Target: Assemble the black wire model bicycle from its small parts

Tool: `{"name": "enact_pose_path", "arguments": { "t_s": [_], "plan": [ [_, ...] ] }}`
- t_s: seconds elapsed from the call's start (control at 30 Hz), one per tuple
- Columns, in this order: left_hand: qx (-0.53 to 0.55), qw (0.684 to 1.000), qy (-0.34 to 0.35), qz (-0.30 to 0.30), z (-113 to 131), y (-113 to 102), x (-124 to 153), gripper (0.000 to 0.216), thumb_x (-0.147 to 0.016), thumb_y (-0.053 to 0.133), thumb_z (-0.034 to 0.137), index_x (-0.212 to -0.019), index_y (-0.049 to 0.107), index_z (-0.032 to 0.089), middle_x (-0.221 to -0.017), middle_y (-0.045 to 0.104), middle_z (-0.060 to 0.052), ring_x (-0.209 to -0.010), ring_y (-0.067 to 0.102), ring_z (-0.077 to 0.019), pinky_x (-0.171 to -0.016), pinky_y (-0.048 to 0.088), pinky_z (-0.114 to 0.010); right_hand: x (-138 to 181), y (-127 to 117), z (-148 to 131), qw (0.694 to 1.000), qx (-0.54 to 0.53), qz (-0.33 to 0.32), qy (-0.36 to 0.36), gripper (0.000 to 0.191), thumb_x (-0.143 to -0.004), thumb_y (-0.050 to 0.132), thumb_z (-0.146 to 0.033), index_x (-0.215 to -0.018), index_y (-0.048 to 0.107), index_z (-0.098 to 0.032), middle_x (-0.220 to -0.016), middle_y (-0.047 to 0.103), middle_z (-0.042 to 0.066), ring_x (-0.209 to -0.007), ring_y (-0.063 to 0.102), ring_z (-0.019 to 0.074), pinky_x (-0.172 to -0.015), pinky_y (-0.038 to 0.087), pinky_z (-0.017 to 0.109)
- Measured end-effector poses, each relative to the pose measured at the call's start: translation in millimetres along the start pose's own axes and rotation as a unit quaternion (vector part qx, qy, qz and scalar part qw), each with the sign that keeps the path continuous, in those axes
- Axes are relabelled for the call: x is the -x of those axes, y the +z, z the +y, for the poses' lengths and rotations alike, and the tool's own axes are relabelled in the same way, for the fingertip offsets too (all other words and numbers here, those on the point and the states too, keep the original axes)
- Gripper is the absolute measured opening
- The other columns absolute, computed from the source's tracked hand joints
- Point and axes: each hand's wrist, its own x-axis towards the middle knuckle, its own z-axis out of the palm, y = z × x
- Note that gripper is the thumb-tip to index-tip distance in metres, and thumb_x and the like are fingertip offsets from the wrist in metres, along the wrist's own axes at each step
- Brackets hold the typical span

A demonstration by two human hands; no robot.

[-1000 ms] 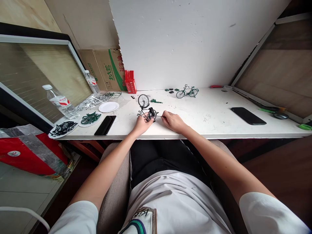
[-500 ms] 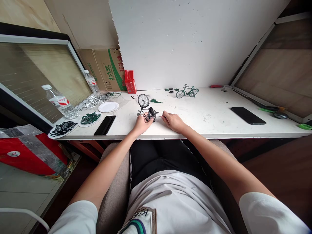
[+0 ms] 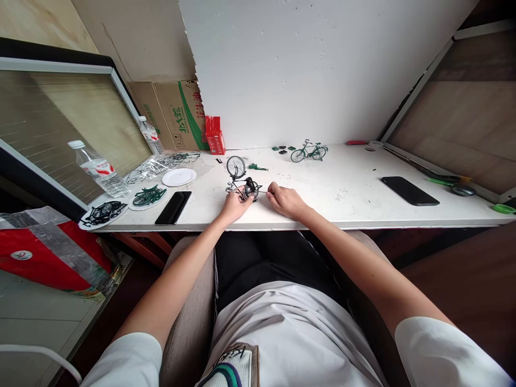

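Note:
My left hand (image 3: 237,207) is closed around the lower part of a black model bicycle (image 3: 241,185) near the front of the white table. One wheel (image 3: 236,167) of it stands up on the far side, and the other is by my fingertips. Just to the right, my right hand (image 3: 285,200) pinches a thin dark rod (image 3: 262,192) that points at the near wheel. Its handle, if any, is hidden in the fist, and I cannot tell whether its tip touches the bicycle. Beyond them lies a small green part (image 3: 258,167).
A finished-looking green model bicycle (image 3: 309,151) stands at the back. To the left are plates of black parts (image 3: 104,213) and green parts (image 3: 148,196), a white plate (image 3: 179,177), a phone (image 3: 173,208) and water bottles (image 3: 100,169). Another phone (image 3: 409,191) lies on the right.

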Motion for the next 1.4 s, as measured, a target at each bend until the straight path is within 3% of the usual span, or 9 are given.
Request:
{"name": "enact_pose_path", "arguments": {
  "t_s": [0.17,0.3,0.5,0.87,1.23,1.4],
  "plan": [
    [0.003,1.000,0.000,0.002,1,0,-1,0.034,-0.092,0.074,0.033,-0.121,0.073,0.016,-0.111,0.081,-0.013,-0.091,0.074,-0.0249,-0.086,0.059,-0.037,0,3,1,0.999,-0.001,0.022,-0.030,0.032,-0.116,0.035,-0.039,-0.126,0.055,-0.017,-0.107,0.078,0.013,-0.081,0.067,0.0258,-0.067,0.035,0.032],
    [0.024,1.000,0.007,-0.004,0,0,-1,0.035,-0.092,0.074,0.032,-0.123,0.073,0.016,-0.115,0.081,-0.013,-0.101,0.074,-0.0266,-0.093,0.059,-0.038,-1,3,2,0.998,0.035,0.037,-0.042,0.037,-0.117,0.034,-0.040,-0.126,0.062,-0.017,-0.104,0.078,0.012,-0.086,0.069,0.0254,-0.068,0.037,0.033],
    [0.014,1.000,-0.007,0.006,1,0,-1,0.036,-0.089,0.078,0.033,-0.121,0.073,0.017,-0.109,0.081,-0.012,-0.098,0.074,-0.0265,-0.088,0.059,-0.036,-2,9,9,0.996,0.045,0.040,-0.061,0.040,-0.117,0.037,-0.036,-0.133,0.068,-0.017,-0.116,0.080,0.014,-0.100,0.073,0.0261,-0.077,0.044,0.032],
    [0.015,1.000,0.002,-0.009,-3,-1,-2,0.037,-0.093,0.073,0.031,-0.127,0.072,0.016,-0.119,0.080,-0.013,-0.098,0.075,-0.0252,-0.088,0.059,-0.035,-1,7,9,0.997,0.047,0.024,-0.064,0.039,-0.118,0.037,-0.035,-0.130,0.068,-0.015,-0.105,0.082,0.014,-0.087,0.074,0.0249,-0.072,0.040,0.031],
    [0.021,1.000,0.008,-0.016,-4,-1,-1,0.039,-0.093,0.074,0.033,-0.129,0.073,0.017,-0.114,0.081,-0.012,-0.090,0.075,-0.0229,-0.081,0.059,-0.032,0,5,3,0.996,0.076,0.001,-0.051,0.043,-0.118,0.033,-0.038,-0.127,0.069,-0.015,-0.093,0.082,0.014,-0.074,0.071,0.0248,-0.066,0.031,0.032],
    [0.038,0.999,0.010,-0.019,-6,0,-2,0.040,-0.092,0.075,0.034,-0.129,0.073,0.018,-0.120,0.081,-0.012,-0.095,0.076,-0.0238,-0.088,0.061,-0.035,0,4,2,0.995,0.088,-0.001,-0.047,0.045,-0.117,0.031,-0.038,-0.123,0.069,-0.014,-0.084,0.080,0.012,-0.069,0.068,0.0243,-0.064,0.028,0.032]
  ]
}}
